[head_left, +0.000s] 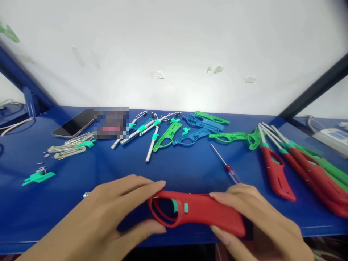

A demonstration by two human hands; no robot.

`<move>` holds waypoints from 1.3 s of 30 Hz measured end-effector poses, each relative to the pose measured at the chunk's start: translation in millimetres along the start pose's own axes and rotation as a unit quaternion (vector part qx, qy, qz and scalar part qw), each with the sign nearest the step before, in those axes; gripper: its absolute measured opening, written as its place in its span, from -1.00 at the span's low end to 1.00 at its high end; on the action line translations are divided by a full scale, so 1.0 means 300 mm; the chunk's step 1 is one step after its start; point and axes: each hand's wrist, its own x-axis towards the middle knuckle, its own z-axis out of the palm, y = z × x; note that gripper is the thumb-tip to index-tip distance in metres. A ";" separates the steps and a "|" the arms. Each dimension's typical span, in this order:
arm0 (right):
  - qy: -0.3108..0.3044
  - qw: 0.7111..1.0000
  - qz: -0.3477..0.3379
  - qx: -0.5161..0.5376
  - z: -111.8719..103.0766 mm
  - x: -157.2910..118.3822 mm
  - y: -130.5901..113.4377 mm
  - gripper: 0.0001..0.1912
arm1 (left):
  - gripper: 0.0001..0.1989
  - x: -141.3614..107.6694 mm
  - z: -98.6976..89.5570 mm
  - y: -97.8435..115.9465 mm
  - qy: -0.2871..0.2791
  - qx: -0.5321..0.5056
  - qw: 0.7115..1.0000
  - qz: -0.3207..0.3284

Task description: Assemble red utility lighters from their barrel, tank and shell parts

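Observation:
Between my two hands, near the front edge of the table, lies a red utility lighter (203,210) with a green trigger and a small green switch. My left hand (116,206) grips its front end around the trigger loop, finger above and thumb below. A metal tip (86,195) shows beyond that hand; the stretch between is hidden. My right hand (261,212) pinches the rear of the handle. Just past my right hand is a screwdriver (230,171) with a clear and red handle. Several assembled red lighters (276,174) lie to the right.
Across the blue table (179,172) are metal lighter tubes (141,128), green casing halves (168,136) and blue casing halves (193,137). Clear fuel tanks (70,150), small green parts (39,177) and a phone (76,123) are at left. A power strip (335,136) sits far right.

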 end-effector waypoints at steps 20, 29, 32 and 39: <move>-0.110 0.982 -0.017 -0.152 -0.028 0.005 0.063 -0.73 | -0.82 0.060 -0.017 -0.055 -0.092 -0.105 0.990 -0.019; -0.110 0.979 -0.035 -0.170 -0.031 0.003 0.065 -0.70 | -0.93 0.056 -0.019 -0.046 -0.125 -0.121 0.983 -0.058; -0.108 0.980 -0.029 -0.163 -0.033 0.003 0.065 -0.71 | -0.92 0.055 -0.018 -0.045 -0.125 -0.123 0.982 -0.062; -0.107 0.983 -0.024 -0.144 -0.038 0.007 0.063 -0.74 | -0.93 0.054 -0.017 -0.044 -0.134 -0.124 0.981 -0.061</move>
